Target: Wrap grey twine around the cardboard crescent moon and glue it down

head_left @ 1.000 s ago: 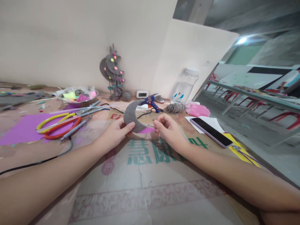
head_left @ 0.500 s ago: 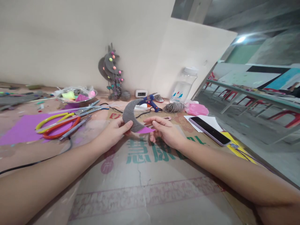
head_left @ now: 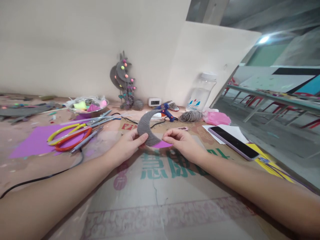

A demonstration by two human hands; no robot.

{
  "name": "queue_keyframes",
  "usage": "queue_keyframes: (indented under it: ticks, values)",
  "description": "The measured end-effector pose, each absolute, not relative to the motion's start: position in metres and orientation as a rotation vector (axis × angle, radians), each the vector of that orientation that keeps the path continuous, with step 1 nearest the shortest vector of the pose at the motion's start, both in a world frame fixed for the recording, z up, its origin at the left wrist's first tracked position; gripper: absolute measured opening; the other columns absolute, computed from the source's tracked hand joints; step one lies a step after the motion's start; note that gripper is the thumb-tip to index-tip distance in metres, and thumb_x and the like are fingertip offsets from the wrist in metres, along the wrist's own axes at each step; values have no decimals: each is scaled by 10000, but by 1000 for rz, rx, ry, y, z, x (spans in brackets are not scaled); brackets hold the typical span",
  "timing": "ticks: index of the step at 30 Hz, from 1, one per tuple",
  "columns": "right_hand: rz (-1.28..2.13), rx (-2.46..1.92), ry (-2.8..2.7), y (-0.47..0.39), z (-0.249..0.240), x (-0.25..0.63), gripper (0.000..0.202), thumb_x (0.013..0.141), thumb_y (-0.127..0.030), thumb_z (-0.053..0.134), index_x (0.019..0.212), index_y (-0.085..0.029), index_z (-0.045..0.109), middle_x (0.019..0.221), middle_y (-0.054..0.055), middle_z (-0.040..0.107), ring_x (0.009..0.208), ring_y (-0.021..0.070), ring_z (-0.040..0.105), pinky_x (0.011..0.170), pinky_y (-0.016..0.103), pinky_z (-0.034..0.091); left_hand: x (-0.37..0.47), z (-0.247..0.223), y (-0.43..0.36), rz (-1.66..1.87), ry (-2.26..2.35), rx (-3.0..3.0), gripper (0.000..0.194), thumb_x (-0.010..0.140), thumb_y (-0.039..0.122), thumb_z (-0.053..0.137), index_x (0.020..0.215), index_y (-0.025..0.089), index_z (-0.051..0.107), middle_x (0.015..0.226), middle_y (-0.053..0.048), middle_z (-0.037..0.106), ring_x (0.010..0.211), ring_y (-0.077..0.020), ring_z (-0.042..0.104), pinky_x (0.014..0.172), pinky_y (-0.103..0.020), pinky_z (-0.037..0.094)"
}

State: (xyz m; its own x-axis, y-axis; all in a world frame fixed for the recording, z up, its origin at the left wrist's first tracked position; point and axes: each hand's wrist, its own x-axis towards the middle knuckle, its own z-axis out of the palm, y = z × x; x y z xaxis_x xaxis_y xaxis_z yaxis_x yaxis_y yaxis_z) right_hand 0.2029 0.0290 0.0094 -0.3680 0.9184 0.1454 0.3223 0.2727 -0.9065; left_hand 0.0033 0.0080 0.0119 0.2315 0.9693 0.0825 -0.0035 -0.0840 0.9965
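My left hand [head_left: 132,142] grips the lower left side of a crescent [head_left: 145,128] wrapped in grey yarn. Its lower right tip is bare purple [head_left: 162,144]. Beside that tip, my right hand [head_left: 181,141] has thumb and forefinger pinched together; whatever they hold is too small to make out. The crescent is held up over a cardboard sheet [head_left: 125,206]. Behind it lie a blue glue gun [head_left: 168,113] and a ball of grey yarn [head_left: 191,116].
Yellow and red-handled scissors [head_left: 72,136] lie on purple sheet [head_left: 30,141] at left, near a bowl [head_left: 87,114]. A decorated grey moon ornament [head_left: 122,78], bottle [head_left: 198,95] and small clock [head_left: 155,101] stand behind. A phone [head_left: 233,142] lies at right.
The view has shifted, so things appear slightly lower and further right. My right hand's fingers, loosely spread before, are now pinched near the purple tip. My left hand keeps its grip on the crescent.
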Motion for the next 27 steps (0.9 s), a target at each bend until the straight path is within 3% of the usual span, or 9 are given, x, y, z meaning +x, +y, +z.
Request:
queue_keyframes:
  ticks: [9, 12, 17, 27]
  values:
    - [1153, -1183, -1844, 25, 14, 201, 262, 773, -428, 557, 701, -182, 500, 595, -47, 436, 493, 74, 392, 457, 205, 309, -1, 3, 16, 1048, 931, 1449, 300, 732, 441, 608, 715, 144, 570, 624, 16, 519, 565, -107, 436, 555, -235, 345]
    - [1191, -1210, -1882, 25, 14, 202, 305, 795, -466, 518, 686, -182, 492, 508, -61, 403, 444, 75, 367, 438, 208, 288, -1, 0, 17, 1035, 891, 1424, 311, 747, 447, 595, 802, 142, 571, 675, 19, 530, 574, -98, 433, 560, -224, 339]
    - [1048, -1158, -1715, 27, 15, 204, 342, 852, -506, 412, 876, -188, 535, 594, -45, 463, 441, 79, 403, 422, 213, 300, 0, -1, 15, 1151, 961, 1333, 295, 772, 440, 565, 823, 152, 533, 635, 28, 514, 587, -107, 449, 576, -224, 351]
    - [944, -1109, -1858, 18, 15, 199, 243, 799, -421, 545, 759, -187, 496, 596, -42, 474, 506, 82, 428, 471, 213, 348, 0, 3, 15, 1164, 992, 1335, 307, 780, 454, 547, 825, 151, 545, 616, 18, 526, 590, -121, 473, 594, -243, 366]
